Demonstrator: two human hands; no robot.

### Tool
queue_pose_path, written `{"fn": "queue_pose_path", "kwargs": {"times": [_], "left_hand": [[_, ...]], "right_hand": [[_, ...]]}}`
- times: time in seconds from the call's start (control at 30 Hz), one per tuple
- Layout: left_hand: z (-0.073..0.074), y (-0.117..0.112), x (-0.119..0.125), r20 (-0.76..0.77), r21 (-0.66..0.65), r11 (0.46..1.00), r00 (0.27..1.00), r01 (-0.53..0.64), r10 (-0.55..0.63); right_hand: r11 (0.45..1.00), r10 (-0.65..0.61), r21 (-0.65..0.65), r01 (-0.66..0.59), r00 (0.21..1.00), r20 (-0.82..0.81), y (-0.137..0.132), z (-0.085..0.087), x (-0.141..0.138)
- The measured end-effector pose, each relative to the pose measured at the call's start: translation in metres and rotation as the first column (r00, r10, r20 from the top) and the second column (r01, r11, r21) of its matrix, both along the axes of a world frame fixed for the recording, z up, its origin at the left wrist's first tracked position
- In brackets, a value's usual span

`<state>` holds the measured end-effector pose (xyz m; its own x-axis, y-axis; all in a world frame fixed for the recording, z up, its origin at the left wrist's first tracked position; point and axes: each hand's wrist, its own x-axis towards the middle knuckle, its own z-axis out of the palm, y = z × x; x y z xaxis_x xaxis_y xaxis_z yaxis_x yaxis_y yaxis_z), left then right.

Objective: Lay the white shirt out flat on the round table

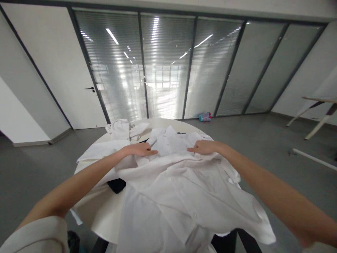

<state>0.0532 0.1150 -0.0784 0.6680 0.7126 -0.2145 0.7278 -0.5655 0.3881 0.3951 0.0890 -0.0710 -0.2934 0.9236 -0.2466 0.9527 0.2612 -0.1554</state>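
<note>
Both hands, left hand (140, 150) and right hand (202, 147), lay flat with fingers together on the white cotton button-up shirt (181, 186); smoothing should run outward, evenly.

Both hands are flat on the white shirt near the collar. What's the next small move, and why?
Probably sweep the left hand and right hand outward along the white shirt: both lie flat by its collar, and wrinkles show in the cloth.

We've got the shirt (184, 189) spread across the worktop (105, 211), near edge hanging over toward us. Left hand (140, 150) and right hand (204, 147) lie flat on its far part, left and right of the collar. Crumpled garment (123, 128) sits far left on the worktop. Bottle (205, 116) on floor behind, by the glass partition (168, 66).
</note>
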Motion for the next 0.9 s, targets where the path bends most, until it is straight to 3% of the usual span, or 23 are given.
{"fn": "queue_pose_path", "kwargs": {"times": [0.03, 0.1, 0.2, 0.27, 0.33, 0.37, 0.4, 0.47, 0.53, 0.6, 0.67, 0.77, 0.83, 0.9], "left_hand": [[0.001, 0.0, 0.0, -0.045, -0.044, 0.999, 0.999, -0.01, 0.008], [0.007, -0.005, -0.004, -0.036, -0.122, 0.992, 0.998, 0.042, -0.047], [0.027, -0.02, -0.02, 0.197, -0.104, 0.99, 0.978, 0.09, -0.068], [0.043, -0.027, -0.035, 0.448, 0.069, 0.993, 0.892, -0.095, 0.055], [0.053, -0.027, -0.049, 0.663, 0.25, 0.894, 0.739, -0.373, 0.122], [0.053, -0.024, -0.054, 0.708, 0.307, 0.831, 0.695, -0.465, 0.127], [0.051, -0.018, -0.057, 0.696, 0.348, 0.794, 0.705, -0.498, 0.137], [0.034, -0.001, -0.057, 0.533, 0.38, 0.823, 0.827, -0.421, 0.177], [0.009, 0.019, -0.052, 0.315, 0.328, 0.898, 0.93, -0.293, 0.188], [-0.017, 0.037, -0.046, 0.137, 0.245, 0.945, 0.973, -0.215, 0.186], [-0.033, 0.049, -0.04, -0.004, 0.173, 0.973, 0.988, -0.154, 0.157], [-0.036, 0.052, -0.034, 0.008, 0.183, 0.983, 0.999, -0.033, 0.032], [-0.031, 0.047, -0.029, 0.129, 0.206, 0.972, 0.982, 0.109, -0.138], [-0.03, 0.044, -0.025, 0.236, 0.197, 0.959, 0.94, 0.203, -0.247]], "right_hand": [[0.998, 0.018, -0.068, -0.017, 1.0, 0.024, 0.001, -0.001, 0.002], [0.994, 0.087, -0.068, -0.088, 0.996, -0.027, -0.001, 0.002, 0.005], [0.981, 0.1, 0.186, -0.05, 0.957, -0.273, -0.007, 0.02, 0.014], [0.898, 0.078, 0.416, 0.144, 0.877, -0.474, -0.006, 0.035, 0.023], [0.756, 0.102, 0.554, 0.349, 0.773, -0.626, 0.0, 0.044, 0.033], [0.701, 0.121, 0.584, 0.41, 0.738, -0.664, 0.005, 0.044, 0.036], [0.673, 0.128, 0.599, 0.435, 0.729, -0.672, 0.012, 0.042, 0.038], [0.701, 0.06, 0.594, 0.395, 0.797, -0.601, 0.024, 0.028, 0.037], [0.801, -0.085, 0.517, 0.303, 0.911, -0.403, 0.034, 0.005, 0.028], [0.908, -0.18, 0.358, 0.216, 0.975, -0.131, 0.039, -0.019, 0.015], [0.959, -0.181, 0.229, 0.169, 0.983, 0.035, 0.042, -0.035, 0.001], [0.965, -0.073, 0.256, 0.053, 0.995, 0.068, 0.045, -0.04, -0.017], [0.955, 0.125, 0.272, -0.122, 0.992, 0.007, 0.048, -0.036, -0.026], [0.931, 0.33, 0.221, -0.291, 0.929, -0.166, 0.051, -0.034, -0.031]]}}
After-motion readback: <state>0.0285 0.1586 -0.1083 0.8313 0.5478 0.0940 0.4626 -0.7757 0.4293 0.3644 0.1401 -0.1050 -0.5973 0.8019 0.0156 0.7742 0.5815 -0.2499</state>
